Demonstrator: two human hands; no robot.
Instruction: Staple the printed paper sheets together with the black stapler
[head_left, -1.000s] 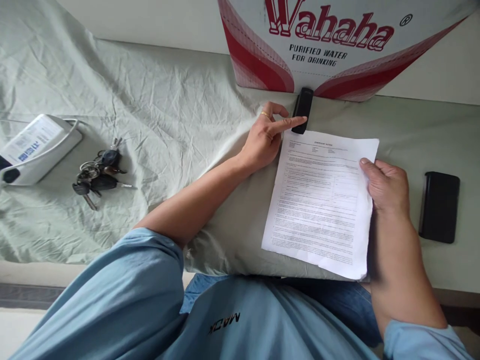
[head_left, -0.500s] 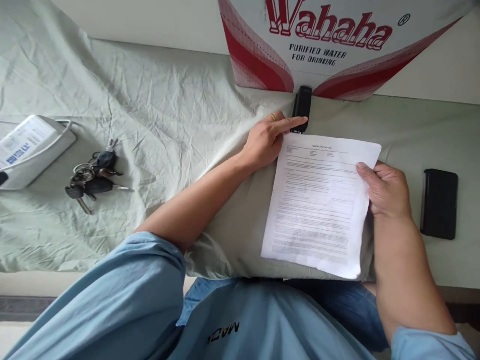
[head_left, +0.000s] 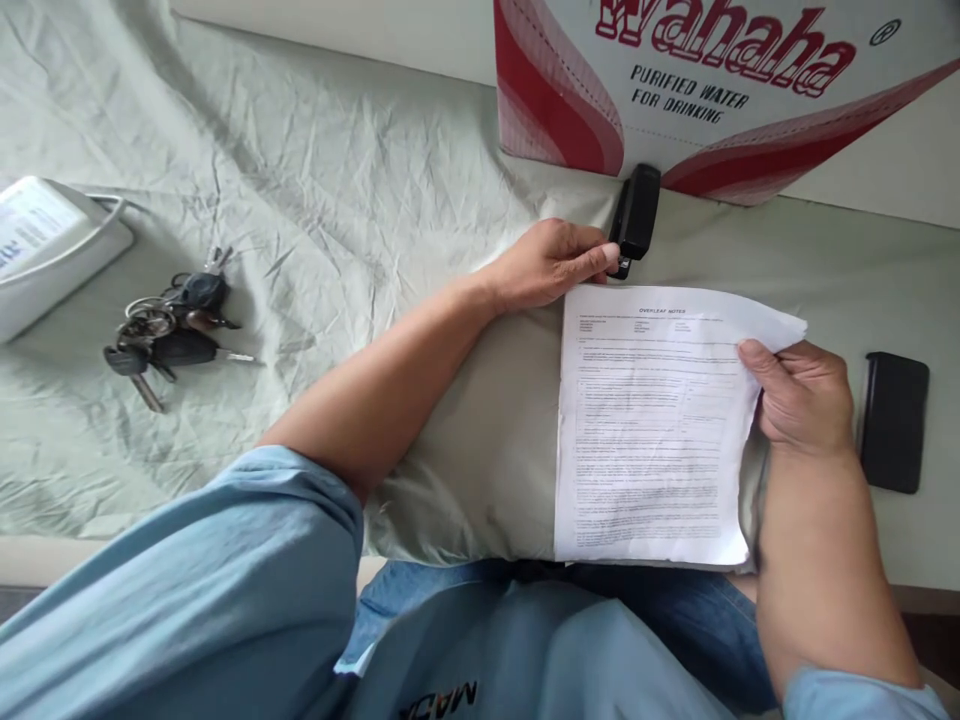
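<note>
A black stapler lies at the foot of the carton, its near end tipped toward me. My left hand is closed at that near end, thumb along its side, the other fingertips partly hidden. Printed sheets headed "OVERLEAF NOTES" rest flat on the covered surface, top edge just below the stapler and lower edge by my lap. My right hand pinches their upper right edge, thumb on top and fingers underneath, and the corner there curls up.
Behind the stapler stands a red and white water carton. A black phone-like slab lies right of my right hand. Far left are a bunch of keys and a white device with a cable. Wrinkled green cloth covers the surface.
My left hand has gone from a finger laid across the stapler to gripping its near end. The sheets have turned straighter, still in my right hand. The view has shifted slightly.
</note>
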